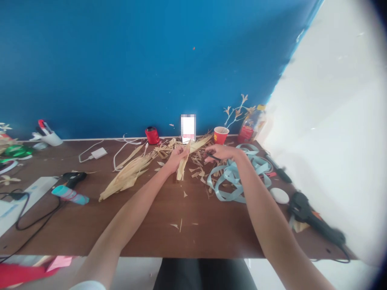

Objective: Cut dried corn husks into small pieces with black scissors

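Observation:
My left hand (176,158) is closed around a long dried husk strip (183,166) that hangs down toward the brown table (187,229). My right hand (218,153) is closed on a thin dark tool (209,154), its tip pointing left toward the husk. More dried husks (127,175) lie in a heap left of my hands, with small scraps scattered below them.
Coiled light-blue ribbon (232,177) lies right of my hands. A red paper cup (220,135) and a small red object (152,135) stand by the blue wall. Black glue guns (311,215) (73,177), a teal tube (69,194), a white charger (98,153) and cables lie around.

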Available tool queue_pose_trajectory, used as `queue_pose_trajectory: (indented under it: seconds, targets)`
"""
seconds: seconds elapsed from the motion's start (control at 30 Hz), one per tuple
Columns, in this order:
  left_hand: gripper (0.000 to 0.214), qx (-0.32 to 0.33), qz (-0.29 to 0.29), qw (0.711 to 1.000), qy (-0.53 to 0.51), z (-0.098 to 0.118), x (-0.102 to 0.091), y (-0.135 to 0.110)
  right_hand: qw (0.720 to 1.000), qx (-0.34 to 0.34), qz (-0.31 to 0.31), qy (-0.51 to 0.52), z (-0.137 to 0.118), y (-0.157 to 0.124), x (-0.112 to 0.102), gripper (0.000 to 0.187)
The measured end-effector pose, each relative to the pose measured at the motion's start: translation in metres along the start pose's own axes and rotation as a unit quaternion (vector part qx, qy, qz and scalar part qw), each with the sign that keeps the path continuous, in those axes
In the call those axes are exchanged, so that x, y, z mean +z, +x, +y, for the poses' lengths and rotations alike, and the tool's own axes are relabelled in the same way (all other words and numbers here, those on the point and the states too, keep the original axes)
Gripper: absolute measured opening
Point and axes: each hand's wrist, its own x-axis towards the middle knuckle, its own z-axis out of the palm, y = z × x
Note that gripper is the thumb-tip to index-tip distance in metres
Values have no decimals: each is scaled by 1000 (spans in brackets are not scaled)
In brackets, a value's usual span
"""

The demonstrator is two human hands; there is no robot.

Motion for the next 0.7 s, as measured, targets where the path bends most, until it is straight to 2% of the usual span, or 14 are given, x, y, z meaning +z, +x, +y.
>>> queue_pose_trajectory:
  seconds: [0.2,0.43,0.7]
  targets:
    - [39,-19,-32,999,28,4,2,-4,999,-28,-19,34,1,6,5,50]
    - [39,-20,-36,998,38,6,3,-5,996,-53,-4,68,8,16,11,43]
    - [40,-32,-51,998,32,9,3,-8,997,-46,31,54,9,8,9,46]
